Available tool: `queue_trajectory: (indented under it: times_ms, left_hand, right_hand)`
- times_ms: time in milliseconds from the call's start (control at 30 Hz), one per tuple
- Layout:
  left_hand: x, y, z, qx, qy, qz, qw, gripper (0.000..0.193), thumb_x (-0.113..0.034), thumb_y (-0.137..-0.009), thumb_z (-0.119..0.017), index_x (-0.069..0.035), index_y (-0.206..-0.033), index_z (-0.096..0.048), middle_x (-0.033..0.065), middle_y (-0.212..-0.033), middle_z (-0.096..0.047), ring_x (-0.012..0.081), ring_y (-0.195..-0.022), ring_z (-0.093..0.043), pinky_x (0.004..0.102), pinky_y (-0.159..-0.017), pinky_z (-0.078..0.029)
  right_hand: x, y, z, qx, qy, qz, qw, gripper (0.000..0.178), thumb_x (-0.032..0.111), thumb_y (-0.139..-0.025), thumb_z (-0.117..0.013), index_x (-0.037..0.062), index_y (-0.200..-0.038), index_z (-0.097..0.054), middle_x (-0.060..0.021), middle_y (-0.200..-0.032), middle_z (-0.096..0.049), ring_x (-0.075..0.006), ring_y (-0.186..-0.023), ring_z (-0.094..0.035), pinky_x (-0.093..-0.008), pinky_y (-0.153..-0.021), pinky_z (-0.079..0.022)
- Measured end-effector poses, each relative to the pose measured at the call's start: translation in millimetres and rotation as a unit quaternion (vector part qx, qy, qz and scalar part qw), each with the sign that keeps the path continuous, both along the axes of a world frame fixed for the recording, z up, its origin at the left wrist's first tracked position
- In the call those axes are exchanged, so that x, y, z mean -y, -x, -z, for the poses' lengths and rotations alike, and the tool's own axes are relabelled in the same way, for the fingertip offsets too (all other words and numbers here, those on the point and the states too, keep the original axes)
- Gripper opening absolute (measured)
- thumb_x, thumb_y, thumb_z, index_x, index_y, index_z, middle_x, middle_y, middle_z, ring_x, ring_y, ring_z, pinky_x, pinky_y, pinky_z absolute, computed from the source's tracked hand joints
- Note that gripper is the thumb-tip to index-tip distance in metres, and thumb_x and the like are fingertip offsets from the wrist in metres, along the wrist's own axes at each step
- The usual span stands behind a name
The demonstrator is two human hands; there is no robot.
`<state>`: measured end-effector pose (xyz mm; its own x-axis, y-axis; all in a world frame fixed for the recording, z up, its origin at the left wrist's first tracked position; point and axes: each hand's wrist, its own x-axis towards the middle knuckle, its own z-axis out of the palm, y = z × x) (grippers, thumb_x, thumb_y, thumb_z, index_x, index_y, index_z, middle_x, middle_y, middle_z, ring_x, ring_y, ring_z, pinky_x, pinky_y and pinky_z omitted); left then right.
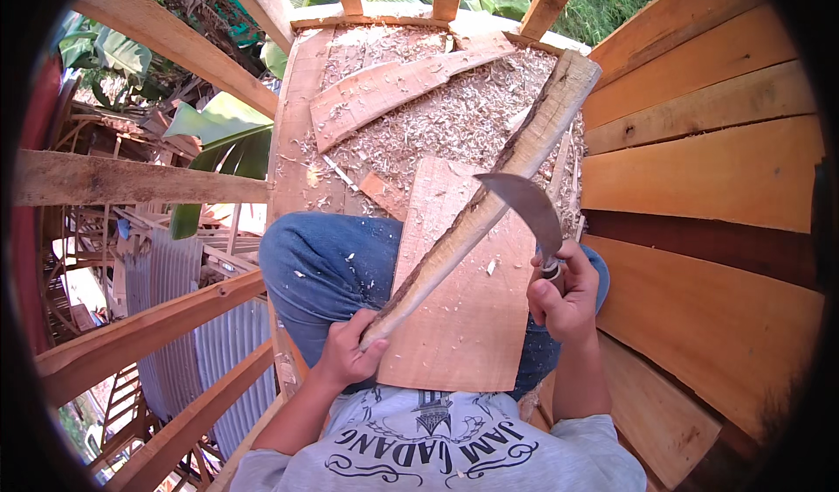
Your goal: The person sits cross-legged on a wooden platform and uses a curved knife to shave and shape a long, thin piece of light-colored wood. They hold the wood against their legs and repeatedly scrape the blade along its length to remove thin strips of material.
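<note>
My left hand is closed around the near end of a long wooden slat with rough, dark bark along one edge. The slat slants up to the right, away from me. In my right hand is a sickle, gripped by its dark handle. Its curved metal blade points left, and its tip overlaps the slat's middle in the picture; whether it touches cannot be told. Beneath the slat, a wide flat board lies across my lap, with a few shavings on it.
Wood shavings cover the floor ahead, around an irregular plank and a small wood offcut. A plank wall stands close on my right. Railing bars run along the left, with corrugated sheets below beyond them.
</note>
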<state>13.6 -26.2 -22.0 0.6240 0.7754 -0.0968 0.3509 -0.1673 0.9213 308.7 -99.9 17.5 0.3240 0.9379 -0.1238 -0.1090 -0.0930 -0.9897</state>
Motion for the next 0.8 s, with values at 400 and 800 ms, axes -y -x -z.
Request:
queue_trajectory:
  times_ms: [400,800]
  left_hand:
    - [5,2,7,-0.004,-0.042,0.010,0.999,0.029,-0.017,-0.075,-0.070,0.002,-0.094,-0.059,0.0121,-0.063,-0.057,0.0229,-0.051,-0.061,0.0300,-0.049,-0.045]
    - [0,1,4,0.021,-0.023,-0.004,1.000,0.028,-0.018,-0.077,-0.068,0.002,-0.093,-0.059,0.0123,-0.064,-0.056,0.0233,-0.052,-0.060,0.0297,-0.049,-0.045]
  right_hand:
    - [-4,8,-23,0.422,0.040,-0.070,0.903,0.022,0.018,-0.075,-0.073,0.0026,-0.079,-0.059,-0.0091,-0.064,-0.057,-0.0211,-0.052,-0.059,-0.0304,-0.047,-0.045]
    - [-11,13,-17,0.543,0.030,0.014,0.839,0.041,0.034,-0.071,-0.077,0.0059,-0.063,-0.049,-0.0066,-0.050,-0.044,-0.0208,-0.041,-0.047,-0.0315,-0.040,-0.036]
